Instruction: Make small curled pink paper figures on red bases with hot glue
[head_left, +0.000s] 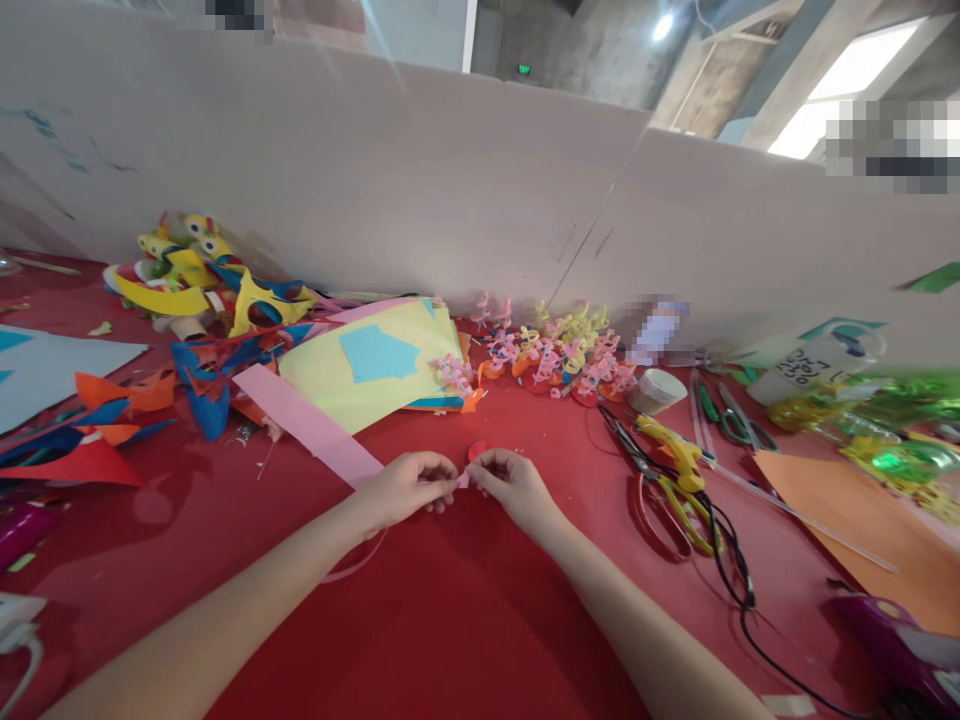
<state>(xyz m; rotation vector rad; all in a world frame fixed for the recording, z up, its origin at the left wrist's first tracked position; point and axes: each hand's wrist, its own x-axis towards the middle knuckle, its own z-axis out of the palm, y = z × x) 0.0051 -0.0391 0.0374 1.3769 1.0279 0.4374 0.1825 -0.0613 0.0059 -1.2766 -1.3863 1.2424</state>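
Between my two hands is a small piece of pink paper (463, 481), pinched from both sides over the red table. My left hand (411, 490) has its thumb and fingertips closed on the left end. On the other end, my right hand (511, 484) closes its thumb and forefinger. Just behind the fingertips lies a small red disc (478, 450), partly hidden by my right hand. A wide pink paper strip (311, 425) runs under my left wrist, and a thin pink strip (360, 566) curls below it.
Yellow and blue paper sheets (360, 385) lie behind my left hand. Several pink and yellow paper figures (555, 350) stand at the back. Scissors (664, 500), a yellow glue gun (675, 450) with a black cable and orange paper (862, 520) are at right. A grey-white partition (420, 170) rises behind.
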